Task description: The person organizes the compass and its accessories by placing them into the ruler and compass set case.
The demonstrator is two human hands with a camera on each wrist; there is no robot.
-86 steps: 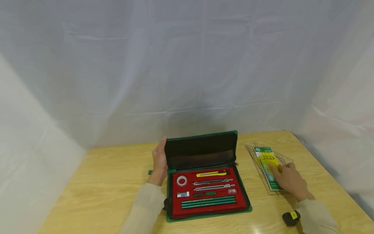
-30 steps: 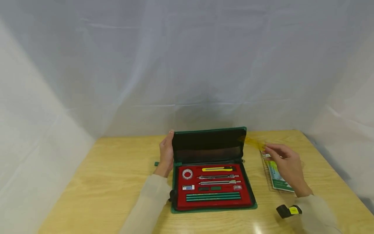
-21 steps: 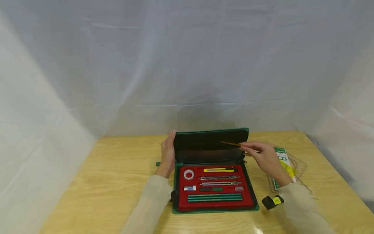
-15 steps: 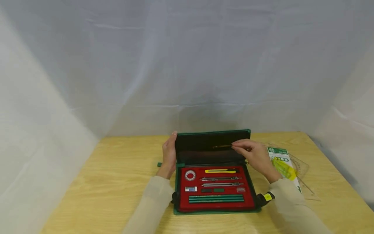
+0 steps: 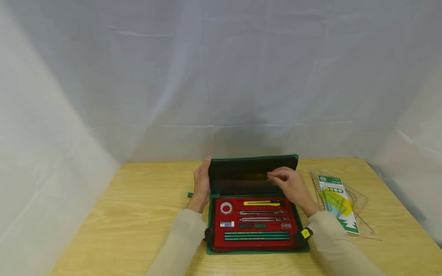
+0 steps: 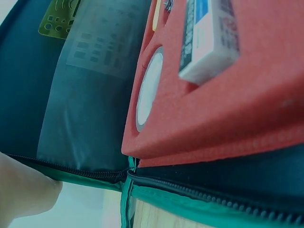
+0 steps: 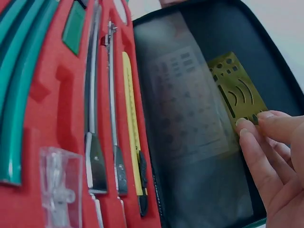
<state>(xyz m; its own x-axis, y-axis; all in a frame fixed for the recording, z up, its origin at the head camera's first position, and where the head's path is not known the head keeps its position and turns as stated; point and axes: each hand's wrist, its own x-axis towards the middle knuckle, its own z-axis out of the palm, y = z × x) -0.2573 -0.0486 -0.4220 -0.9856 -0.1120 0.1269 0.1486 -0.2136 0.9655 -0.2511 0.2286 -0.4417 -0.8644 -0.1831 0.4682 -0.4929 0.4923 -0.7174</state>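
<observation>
The case lid (image 5: 235, 166) is being gripped at its left edge by the left hand (image 5: 201, 184). Pencils (image 5: 257, 236) are being held in the red tray (image 5: 255, 247). A yellow stencil (image 7: 237, 90) is being pinched by the right hand (image 5: 291, 186) at the mouth of the clear pocket (image 7: 190, 185); insertion cannot be judged. Farther right, a card (image 5: 347, 224) and clear triangles (image 5: 360, 198) are being carried by the worktop (image 5: 138, 222).

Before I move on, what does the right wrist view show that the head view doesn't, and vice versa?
Only the right wrist view shows the cut-outs in the yellow stencil and a sheet with small shapes seen through the clear pocket. Only the head view shows the clear set squares, the printed packet and the eraser. Both show the right hand, its grip pinching the stencil, plus the yellow utility knife and green pencils.
</observation>
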